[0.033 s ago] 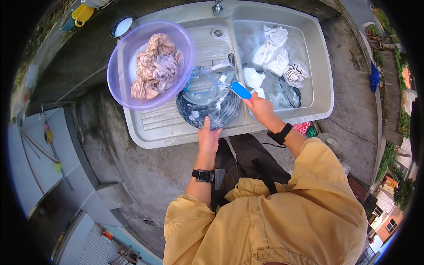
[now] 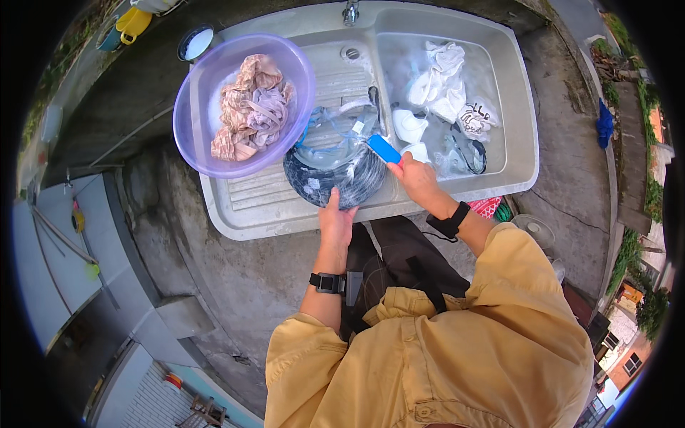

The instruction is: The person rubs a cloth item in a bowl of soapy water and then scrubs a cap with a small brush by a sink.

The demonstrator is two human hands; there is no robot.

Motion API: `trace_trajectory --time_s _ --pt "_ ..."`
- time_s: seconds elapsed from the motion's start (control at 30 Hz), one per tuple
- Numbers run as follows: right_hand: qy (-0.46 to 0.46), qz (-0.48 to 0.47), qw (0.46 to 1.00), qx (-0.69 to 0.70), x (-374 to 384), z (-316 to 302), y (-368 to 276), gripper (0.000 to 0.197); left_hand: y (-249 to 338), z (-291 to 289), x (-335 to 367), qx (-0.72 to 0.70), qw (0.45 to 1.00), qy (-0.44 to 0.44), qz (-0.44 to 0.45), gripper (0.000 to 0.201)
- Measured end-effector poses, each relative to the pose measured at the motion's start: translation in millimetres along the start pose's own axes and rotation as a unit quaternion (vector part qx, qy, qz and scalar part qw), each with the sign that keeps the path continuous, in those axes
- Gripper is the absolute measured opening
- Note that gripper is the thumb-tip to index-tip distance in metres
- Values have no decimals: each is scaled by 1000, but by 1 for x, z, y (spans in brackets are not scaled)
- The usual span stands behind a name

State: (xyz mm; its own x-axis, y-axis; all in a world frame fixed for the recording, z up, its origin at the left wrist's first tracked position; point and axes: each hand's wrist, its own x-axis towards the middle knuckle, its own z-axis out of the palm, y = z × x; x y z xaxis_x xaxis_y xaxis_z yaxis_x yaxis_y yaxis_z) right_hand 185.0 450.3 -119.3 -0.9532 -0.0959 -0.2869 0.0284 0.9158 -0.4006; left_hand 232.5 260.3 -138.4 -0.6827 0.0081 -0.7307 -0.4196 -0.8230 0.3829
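Observation:
A dark, rounded fabric piece [image 2: 335, 178], which looks like a hat brim streaked with white foam, lies on the sink's ribbed drainboard. Its pale inside and light blue straps [image 2: 314, 128] face up. My left hand [image 2: 337, 214] grips its near edge, thumb on top and fingers underneath. In my right hand [image 2: 415, 177] is a scrubbing brush with a blue back [image 2: 385, 149], held at the piece's right side. The brush's bristles are hidden from view. White cloths [image 2: 446, 85] and white moulded cups [image 2: 409, 126] lie in the cloudy water of the right basin.
A purple basin [image 2: 187, 132] with pinkish and lilac laundry [image 2: 250, 107] stands left on the stone sink [image 2: 264, 225]. Behind it is a small dark bowl [image 2: 196, 44] of white stuff. A tap [image 2: 350, 13] is at the far edge, near a drain hole [image 2: 350, 53].
My right hand has shifted slightly left with the brush, across the right side of the dark piece. My left hand stays in nearly the same place.

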Motion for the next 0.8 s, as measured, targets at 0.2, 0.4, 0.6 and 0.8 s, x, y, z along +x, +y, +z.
trace_trajectory --time_s 0.2,0.4,0.6,0.8 --pt "-72 -108 991 -29 20 8 -25 39 6 6 -7 129 991 36 -4 33" --pt "8 -36 999 5 28 8 -34 37 27 6 -6 134 990 37 8 31" --pt "-36 -99 994 -36 35 2 -31 37 11 0 0 175 980 94 26 28" --pt "-93 -27 994 42 3 7 -58 38 -10 6 -8 -26 996 70 48 26"
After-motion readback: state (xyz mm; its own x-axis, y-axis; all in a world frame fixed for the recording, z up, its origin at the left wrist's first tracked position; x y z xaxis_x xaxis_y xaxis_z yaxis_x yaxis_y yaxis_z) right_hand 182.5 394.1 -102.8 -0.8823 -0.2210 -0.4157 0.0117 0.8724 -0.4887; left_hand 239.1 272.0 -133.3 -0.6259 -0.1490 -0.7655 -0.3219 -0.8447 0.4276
